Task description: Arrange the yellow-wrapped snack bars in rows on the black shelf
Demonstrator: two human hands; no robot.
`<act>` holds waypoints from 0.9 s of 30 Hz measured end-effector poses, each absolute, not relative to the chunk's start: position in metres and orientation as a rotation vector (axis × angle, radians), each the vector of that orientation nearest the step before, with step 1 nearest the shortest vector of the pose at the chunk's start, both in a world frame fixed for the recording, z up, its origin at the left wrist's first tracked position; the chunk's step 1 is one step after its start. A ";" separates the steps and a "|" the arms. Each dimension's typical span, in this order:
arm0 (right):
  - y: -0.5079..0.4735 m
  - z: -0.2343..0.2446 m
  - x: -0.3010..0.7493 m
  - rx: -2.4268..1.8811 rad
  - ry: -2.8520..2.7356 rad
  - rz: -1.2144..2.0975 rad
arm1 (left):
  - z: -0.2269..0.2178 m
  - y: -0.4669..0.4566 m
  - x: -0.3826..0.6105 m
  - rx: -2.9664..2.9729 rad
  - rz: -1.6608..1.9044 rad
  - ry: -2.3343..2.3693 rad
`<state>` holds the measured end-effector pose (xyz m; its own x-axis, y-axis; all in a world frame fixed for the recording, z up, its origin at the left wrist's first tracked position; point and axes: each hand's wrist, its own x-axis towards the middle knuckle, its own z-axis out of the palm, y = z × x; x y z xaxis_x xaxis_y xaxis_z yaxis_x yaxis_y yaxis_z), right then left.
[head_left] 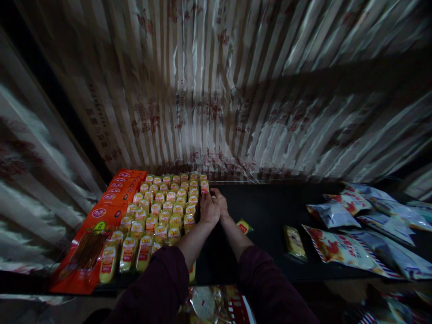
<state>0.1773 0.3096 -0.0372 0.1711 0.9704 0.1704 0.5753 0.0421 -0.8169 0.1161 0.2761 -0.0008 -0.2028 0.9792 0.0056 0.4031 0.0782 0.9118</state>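
Note:
Rows of yellow wrapped snack cakes [168, 205] stand close together on a black shelf [266, 202]. My left hand [209, 210] is closed around a wrapped snack cake [204, 186] at the back of the right-hand row. Pressed against it on the right, my right hand [221, 201] has its fingers bent inward; whatever is under them is hidden. Just right of my right wrist lies a small yellow packet [243, 226]. Farther right, one more yellow wrapped cake [294, 243] rests by itself.
Orange snack bags [97, 234] overlap in a row on the left. White, red and blue bags [351, 249] are heaped at the right. Striped printed sheeting [209, 90] hangs behind the shelf. Below its front edge sit more packages [205, 303].

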 end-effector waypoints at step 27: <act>0.340 -0.035 0.171 -1.567 -1.571 0.601 | 0.010 0.273 0.107 1.374 1.052 1.733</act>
<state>0.1708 0.3401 -0.0346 0.1084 0.9710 0.2133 0.5811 0.1122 -0.8061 0.1070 0.2733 0.0098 -0.2124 0.9769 -0.0248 0.4282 0.1159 0.8962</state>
